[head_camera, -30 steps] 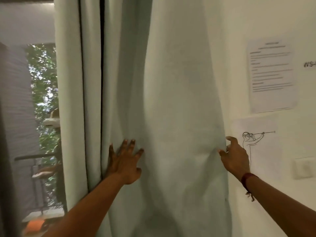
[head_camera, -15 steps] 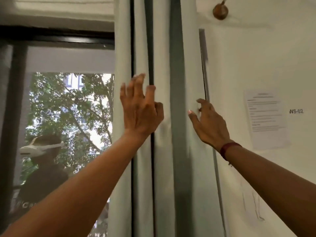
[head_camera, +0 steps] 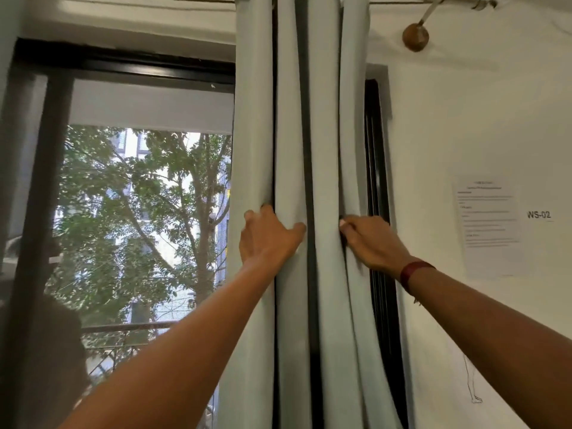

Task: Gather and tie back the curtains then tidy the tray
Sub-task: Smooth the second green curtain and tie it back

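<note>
A pale grey-green curtain (head_camera: 325, 134) hangs in tight vertical folds from a rod at the top, bunched between the window and the wall. My left hand (head_camera: 267, 235) grips the left folds, its fingers tucked into a pleat. My right hand (head_camera: 370, 241), with a red band on the wrist, pinches the right edge of the curtain beside the dark window frame. The two hands are level with each other, about one fold apart. No tray is in view.
A dark-framed window (head_camera: 139, 212) with trees outside fills the left. The white wall on the right carries a printed sheet (head_camera: 487, 224), a "WS-02" label (head_camera: 539, 215) and a round wooden knob (head_camera: 415, 37) near the rod's end.
The view rose from the lower curtain to its upper part. The spread curtain is now gathered into narrow folds. Both hands went from reaching open to gripping the folds.
</note>
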